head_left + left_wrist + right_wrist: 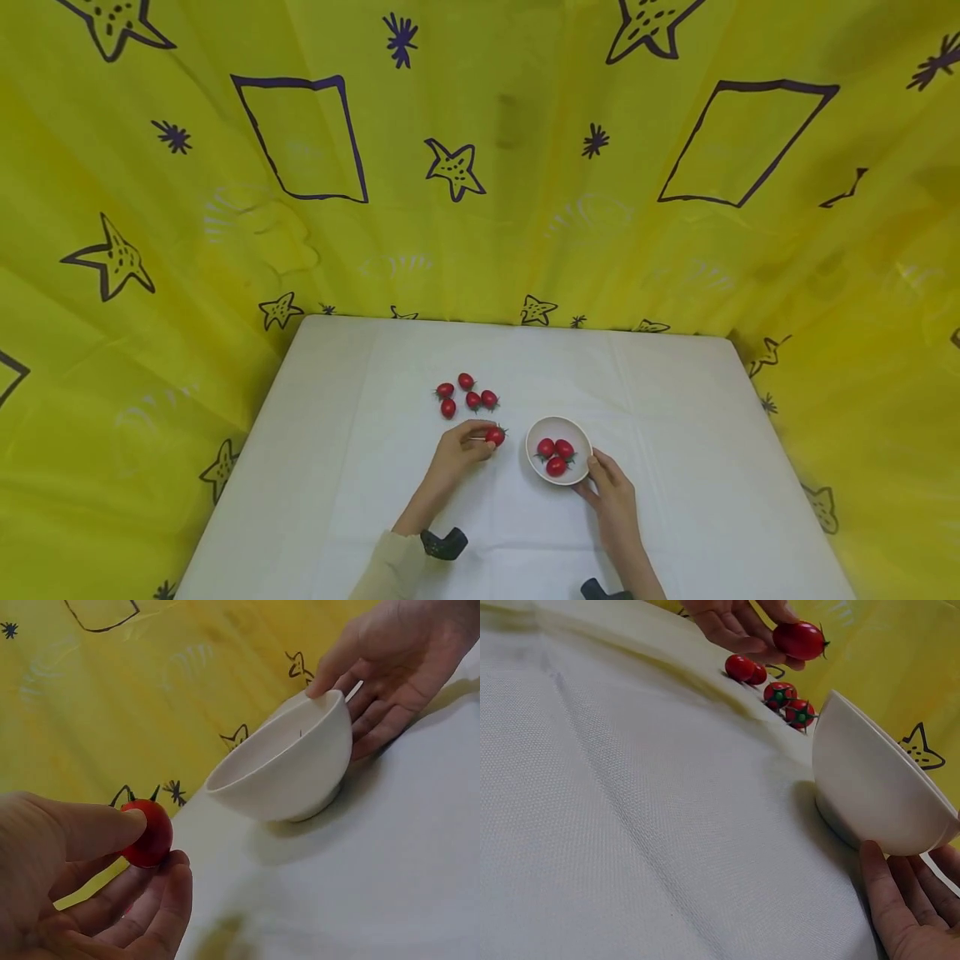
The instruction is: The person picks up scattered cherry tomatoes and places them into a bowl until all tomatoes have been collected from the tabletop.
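Note:
My left hand (452, 458) pinches a red cherry tomato (495, 436) between thumb and fingers, left of a white bowl (561, 427). In the left wrist view, the held tomato (154, 838) has dark green sepals at its top and is apart from the bowl (300, 772). Three cherry tomatoes (556, 467) lie inside the bowl. On the bowl's right side, my right hand (617, 497) grips it, thumb at the rim and fingers against the outer wall. The right wrist view shows those fingers low on the bowl (877, 784).
Several loose cherry tomatoes (472, 400) lie on the white-covered table (675, 417), beyond my left hand. A yellow curtain (517, 233) with drawn stars and frames rises behind the table's far edge and along both sides.

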